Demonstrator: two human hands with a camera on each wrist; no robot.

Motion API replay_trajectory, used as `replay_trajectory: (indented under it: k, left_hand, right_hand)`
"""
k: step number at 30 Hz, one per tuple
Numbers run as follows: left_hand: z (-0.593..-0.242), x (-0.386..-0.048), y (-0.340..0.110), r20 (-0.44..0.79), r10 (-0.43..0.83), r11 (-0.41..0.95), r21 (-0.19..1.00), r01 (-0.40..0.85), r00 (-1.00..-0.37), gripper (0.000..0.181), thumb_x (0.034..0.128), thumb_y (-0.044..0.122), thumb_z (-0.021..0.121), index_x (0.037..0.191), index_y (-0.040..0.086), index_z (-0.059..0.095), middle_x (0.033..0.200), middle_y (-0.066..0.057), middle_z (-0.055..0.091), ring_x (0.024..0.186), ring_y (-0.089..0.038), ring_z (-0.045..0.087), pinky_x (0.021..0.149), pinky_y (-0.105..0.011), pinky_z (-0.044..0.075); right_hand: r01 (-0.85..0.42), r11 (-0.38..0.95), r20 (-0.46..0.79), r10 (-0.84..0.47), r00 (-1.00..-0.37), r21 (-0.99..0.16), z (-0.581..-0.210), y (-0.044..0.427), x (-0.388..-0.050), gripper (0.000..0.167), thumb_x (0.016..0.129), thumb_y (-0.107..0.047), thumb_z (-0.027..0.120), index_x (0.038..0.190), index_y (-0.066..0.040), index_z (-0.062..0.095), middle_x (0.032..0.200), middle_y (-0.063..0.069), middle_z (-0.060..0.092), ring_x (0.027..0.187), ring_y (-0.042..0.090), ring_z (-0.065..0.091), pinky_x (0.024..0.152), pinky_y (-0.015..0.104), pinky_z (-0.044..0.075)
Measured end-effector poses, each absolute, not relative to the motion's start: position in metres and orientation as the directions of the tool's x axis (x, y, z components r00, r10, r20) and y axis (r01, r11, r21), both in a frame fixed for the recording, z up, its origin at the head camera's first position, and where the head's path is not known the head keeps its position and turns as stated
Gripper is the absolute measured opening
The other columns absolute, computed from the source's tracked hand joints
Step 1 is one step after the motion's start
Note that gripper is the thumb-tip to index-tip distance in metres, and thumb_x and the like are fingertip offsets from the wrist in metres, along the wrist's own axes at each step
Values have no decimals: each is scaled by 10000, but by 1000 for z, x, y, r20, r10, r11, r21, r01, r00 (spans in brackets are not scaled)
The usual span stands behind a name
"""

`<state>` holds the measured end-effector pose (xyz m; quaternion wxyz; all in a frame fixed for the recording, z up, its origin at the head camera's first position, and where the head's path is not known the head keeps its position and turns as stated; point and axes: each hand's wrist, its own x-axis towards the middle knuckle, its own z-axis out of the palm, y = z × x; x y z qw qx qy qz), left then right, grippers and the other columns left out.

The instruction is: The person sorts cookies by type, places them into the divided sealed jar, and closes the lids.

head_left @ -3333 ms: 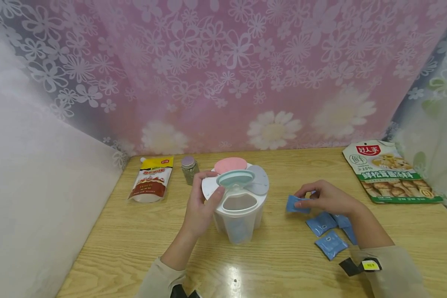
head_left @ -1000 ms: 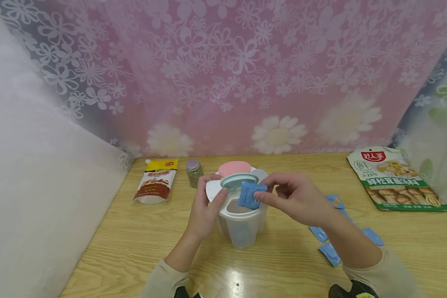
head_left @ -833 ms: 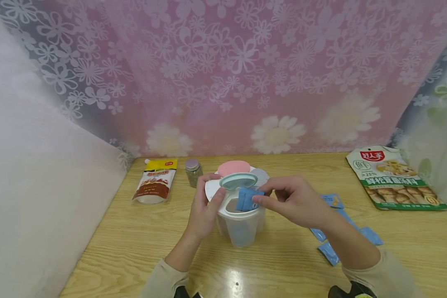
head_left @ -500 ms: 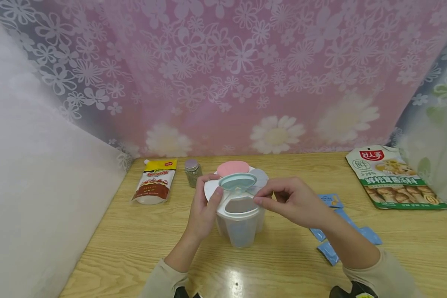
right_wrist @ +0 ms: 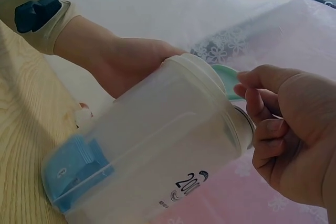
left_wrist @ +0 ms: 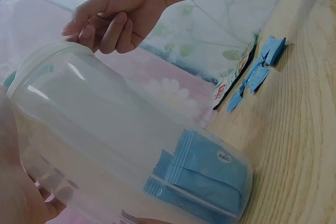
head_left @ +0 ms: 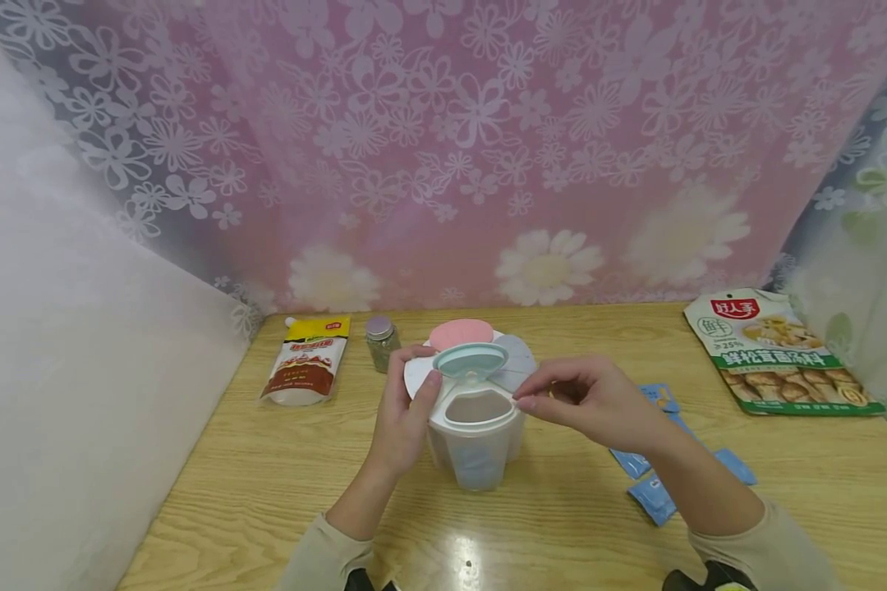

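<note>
My left hand (head_left: 402, 406) grips the edge of a clear storage container (head_left: 476, 460) with a white lid, thumb on top, fingers along the far side. One green flap (head_left: 471, 359) stands raised over an uncovered opening; the pink flap (head_left: 461, 332) and grey flap (head_left: 516, 361) lie down. Just right of the opening is my right hand (head_left: 599, 402), loosely curled, with nothing between thumb and fingertips. Several blue sachets (left_wrist: 210, 171) lie at the bottom of one compartment, seen through its wall in both wrist views. Behind my right wrist, more blue sachets (head_left: 654, 497) lie on the table.
A spouted pouch (head_left: 306, 361) with a yellow top lies at the back left of the wooden table (head_left: 303, 476). Next to it stands a small jar (head_left: 381, 343) with a purple cap. A large green and white mushroom seasoning bag (head_left: 783, 353) lies at the back right.
My right hand picked up a blue sachet from the table, carried it left to the container's opening and let it drop in. It has since drawn slightly right. My left hand kept its grip.
</note>
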<state>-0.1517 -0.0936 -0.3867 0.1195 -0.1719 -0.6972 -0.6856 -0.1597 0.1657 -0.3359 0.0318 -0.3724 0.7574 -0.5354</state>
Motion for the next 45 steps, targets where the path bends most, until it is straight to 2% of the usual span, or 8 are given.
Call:
replay_trajectory:
  k: [3,7,10,19,27,39,45]
  left_hand:
    - [-387,-152,-94,404,74,-2,914,405,-912,311,1009,130,489,1286,14,407,1320,-105,504,1120,-117,572,948,-244,494]
    - [-388,-152,-95,406,76,-9,913,407,-911,314,1007,127,490,1285,9,404,1316,-105,503,1113,-113,575,944,-245,499]
    - [-388,-152,-96,404,75,-8,915,404,-912,312,1011,133,484,1287,14,402,1314,-107,505,1113,-117,576,944,-247,500]
    - [-390,-152,-99,402,72,1,915,403,-913,307,1012,129,490,1286,20,403,1312,-110,509,1106,-119,579,944,-246,500]
    - [-390,-152,-97,400,89,-8,916,401,-912,310,1017,137,492,1296,32,404,1311,-120,515,1103,-135,586,932,-262,514]
    - [-390,-153,-95,414,97,28,908,419,-905,292,1031,186,482,1289,68,407,1304,-93,516,1116,-123,579,941,-260,506]
    - [-391,-154,-95,404,98,14,913,407,-910,302,1026,160,487,1296,54,407,1317,-96,507,1125,-143,576,951,-273,508]
  right_hand:
    - [-510,124,346,-597,-723,-851,-337,171,-160,168,917,3,667,1014,-111,744,797,-43,636,543,128,380,472,288,373]
    - [-470,126,316,-588,-745,-874,-336,182,-158,166,918,17,658,1039,-66,733,887,-41,687,625,105,518,552,288,476]
    - [-444,148,280,-593,-755,-884,-336,191,-158,181,923,11,653,1053,-85,733,908,-41,693,670,99,563,591,295,509]
    - [-454,151,248,-669,-701,-878,-350,209,-160,269,909,53,648,1118,-99,721,827,-44,646,549,162,430,494,297,443]
    - [-418,108,231,-697,-679,-902,-368,229,-160,307,915,109,600,1171,-38,684,838,-20,624,587,190,441,505,317,444]
    - [-406,187,178,-684,-707,-895,-388,272,-165,342,926,90,597,1241,-31,649,894,-17,620,666,188,502,541,331,460]
    - [-436,246,175,-668,-724,-866,-395,291,-172,339,917,61,631,1240,-42,656,886,-2,640,573,180,459,501,321,438]
